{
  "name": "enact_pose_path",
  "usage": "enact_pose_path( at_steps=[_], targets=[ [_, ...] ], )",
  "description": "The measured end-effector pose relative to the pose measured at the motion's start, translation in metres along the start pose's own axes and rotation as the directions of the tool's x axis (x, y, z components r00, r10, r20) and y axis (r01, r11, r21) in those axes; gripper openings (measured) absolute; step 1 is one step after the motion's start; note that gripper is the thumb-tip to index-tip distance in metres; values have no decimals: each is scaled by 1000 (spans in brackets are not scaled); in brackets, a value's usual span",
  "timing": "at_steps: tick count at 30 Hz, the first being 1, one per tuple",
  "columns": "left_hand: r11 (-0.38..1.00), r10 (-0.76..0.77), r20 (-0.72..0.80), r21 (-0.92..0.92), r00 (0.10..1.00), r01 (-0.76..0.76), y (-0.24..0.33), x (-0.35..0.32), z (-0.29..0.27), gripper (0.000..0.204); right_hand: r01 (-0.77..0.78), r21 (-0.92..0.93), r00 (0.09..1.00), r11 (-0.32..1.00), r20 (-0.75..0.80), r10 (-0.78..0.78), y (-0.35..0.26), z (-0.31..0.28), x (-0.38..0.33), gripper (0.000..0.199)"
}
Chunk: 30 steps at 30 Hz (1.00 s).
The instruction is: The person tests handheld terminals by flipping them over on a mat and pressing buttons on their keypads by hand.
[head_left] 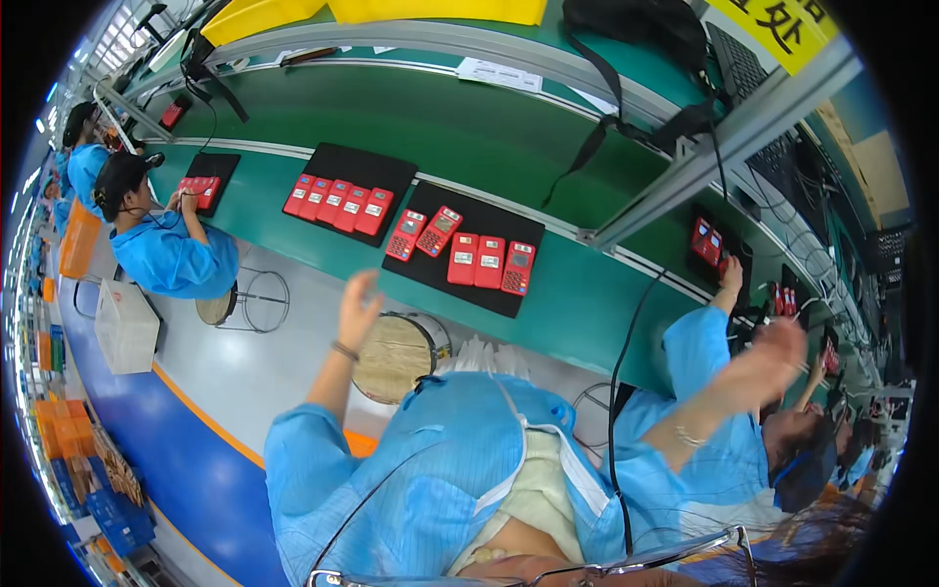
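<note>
My left hand [360, 305] is raised in front of the green bench edge, fingers apart and holding nothing. Off to the right, my right hand [780, 354] is lifted and smeared by motion, so its fingers are unclear. Ahead of me a black mat [419, 268] bears several red handheld payment terminals. Two of them, a straight terminal [406, 235] and a tilted terminal [439, 232], show their keypads. Beside these, two terminals [490, 262] lie label side up, next to a keypad-up terminal [517, 269]. Neither hand touches them.
Another black mat [357, 161] to the left carries a row of red terminals [335, 203]. Co-workers in blue sit at left [166, 249] and right. A metal shelf frame [724, 147] and a hanging black cable [626, 362] stand at right; a round stool [391, 362] is below.
</note>
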State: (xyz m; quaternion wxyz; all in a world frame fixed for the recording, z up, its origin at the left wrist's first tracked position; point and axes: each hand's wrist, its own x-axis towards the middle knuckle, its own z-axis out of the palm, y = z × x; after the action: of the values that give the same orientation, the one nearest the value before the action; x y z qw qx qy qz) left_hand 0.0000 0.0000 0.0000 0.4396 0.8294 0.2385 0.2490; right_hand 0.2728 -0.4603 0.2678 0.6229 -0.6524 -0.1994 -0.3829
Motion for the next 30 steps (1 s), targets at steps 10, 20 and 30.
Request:
enact_pose_path(
  at_steps=[10, 20, 30],
  targets=[
    [955, -2, 219, 290, 976, -64, -9, 16, 200, 61, -60, -352, 460, 934, 821, 339, 176, 135, -323, 51],
    [913, 259, 131, 289, 957, -287, -82, 41, 207, 48, 311, -256, 359, 915, 924, 136, 215, 194, -375, 64],
    [856, 256, -173, 497, 951, -140, -86, 55, 205, 39, -168, -306, 659, 937, 673, 337, 226, 193, -384, 49]
  ],
)
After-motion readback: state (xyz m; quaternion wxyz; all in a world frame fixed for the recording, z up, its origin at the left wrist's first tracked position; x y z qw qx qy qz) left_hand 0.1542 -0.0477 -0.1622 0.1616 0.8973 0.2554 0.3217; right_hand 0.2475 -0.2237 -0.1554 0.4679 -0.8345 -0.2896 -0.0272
